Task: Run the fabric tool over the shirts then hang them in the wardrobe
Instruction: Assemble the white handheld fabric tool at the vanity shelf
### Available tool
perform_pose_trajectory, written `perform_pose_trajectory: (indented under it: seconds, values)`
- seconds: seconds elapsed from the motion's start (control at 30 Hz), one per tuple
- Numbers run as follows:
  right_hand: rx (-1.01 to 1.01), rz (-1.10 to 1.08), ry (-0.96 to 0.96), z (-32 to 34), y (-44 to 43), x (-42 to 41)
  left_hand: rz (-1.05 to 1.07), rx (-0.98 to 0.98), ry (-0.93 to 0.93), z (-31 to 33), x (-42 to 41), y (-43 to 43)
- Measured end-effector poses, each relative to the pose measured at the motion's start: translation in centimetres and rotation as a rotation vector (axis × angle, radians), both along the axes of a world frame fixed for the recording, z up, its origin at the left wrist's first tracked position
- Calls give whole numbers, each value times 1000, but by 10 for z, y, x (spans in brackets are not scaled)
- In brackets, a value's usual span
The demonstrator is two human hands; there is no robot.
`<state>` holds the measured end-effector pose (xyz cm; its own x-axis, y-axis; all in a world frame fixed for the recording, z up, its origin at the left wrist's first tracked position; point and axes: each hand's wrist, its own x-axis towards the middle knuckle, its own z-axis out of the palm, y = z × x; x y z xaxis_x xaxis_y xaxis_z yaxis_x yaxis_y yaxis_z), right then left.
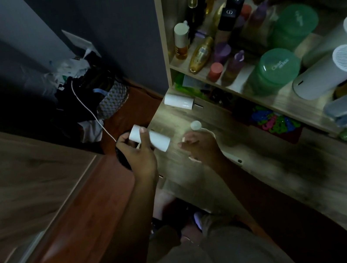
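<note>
My left hand [138, 152] grips a white cylindrical fabric tool [149, 138] at the near left corner of a wooden desk [233, 178], with a dark round part [121, 156] below the hand. A white cord [88, 106] runs from the tool back toward a wall socket. My right hand [200, 146] hovers over the desk, fingers curled around a small white round-ended piece [196, 125]. No shirts or wardrobe interior are visible. The scene is dim and blurred.
A second white cylinder [178, 101] lies at the desk's far corner. Shelves hold perfume bottles [200, 53], green tubs [276, 67] and a white vented device [330, 70]. Bags and clutter [90, 92] sit on the floor by the dark wall. A wooden panel [26, 174] stands left.
</note>
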<state>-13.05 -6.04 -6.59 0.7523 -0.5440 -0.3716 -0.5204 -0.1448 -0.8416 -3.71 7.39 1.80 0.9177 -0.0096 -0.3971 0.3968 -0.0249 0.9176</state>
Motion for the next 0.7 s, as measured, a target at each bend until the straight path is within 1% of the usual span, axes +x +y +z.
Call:
perform_pose_trajectory:
  seconds: [0.07, 0.13, 0.2, 0.27, 0.33, 0.43, 0.57, 0.7]
  values:
    - [-340, 175, 110, -30, -9, 6, 20, -12, 28, -1, 1, 0]
    - [-481, 154, 197, -48, -14, 9, 32, -18, 68, -2, 1, 1]
    - [-608, 112, 290, -50, -15, 13, 32, -20, 98, -3, 0, 1]
    - [-702, 121, 377, -48, -12, 18, 17, -15, 108, -6, -1, 3]
    - [-746, 113, 416, -45, -7, 21, -4, 6, 104, -9, -2, 5]
    - [-773, 132, 423, -50, -6, 21, -14, 30, 108, -11, -3, 6]
    - [-706, 95, 410, -53, -7, 20, -28, 34, 120, -8, -1, 5]
    - [-707, 70, 384, -44, -6, 20, -46, 14, 117, -9, 3, 6]
